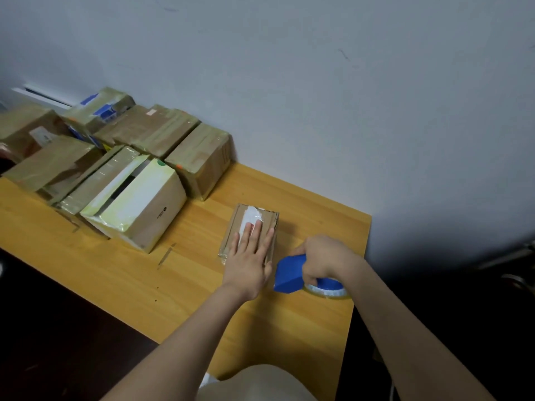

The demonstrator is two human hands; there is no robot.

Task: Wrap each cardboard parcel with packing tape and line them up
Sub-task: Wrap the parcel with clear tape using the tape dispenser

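Head view: left hand [249,263] flat on parcel [258,216], fingers straight. Right hand [322,256] curled round blue tape dispenser [289,275] on table [188,287].

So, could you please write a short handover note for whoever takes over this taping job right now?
Left hand: flat, pressing on the small parcel on the table.
Right hand: grips the blue tape dispenser, right beside that parcel.
Done: taped parcels grouped at the far left by the wall.
Left: the small parcel shows some tape; finish it if needed, then line it up with the others.
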